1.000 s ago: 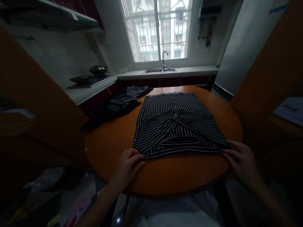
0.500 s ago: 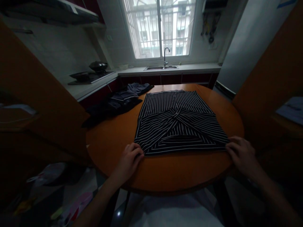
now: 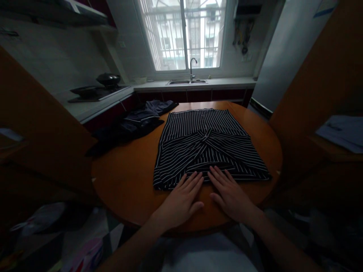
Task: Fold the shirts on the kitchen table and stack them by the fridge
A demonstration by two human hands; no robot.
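Note:
A black garment with white stripes (image 3: 207,141) lies spread on the round wooden table (image 3: 124,173), with a twisted knot at its middle and a gap below the knot. My left hand (image 3: 181,198) rests flat, fingers stretched out, with its fingertips on the garment's near edge. Beside it, my right hand (image 3: 229,194) lies flat too, its fingertips on the same edge and its thumb apart. Neither hand grips anything. The fingers cover the middle of the near hem.
A dark pile of clothing (image 3: 133,121) lies at the table's left back edge. Beyond stand a counter with a sink (image 3: 187,82), a stove with a black wok (image 3: 108,79) and a fridge (image 3: 279,56). A pink bucket-like item (image 3: 87,253) is on the floor.
Both hands have let go of the garment's near corners and moved inward to its middle edge, fingers now stretched flat. The view has shifted slightly.

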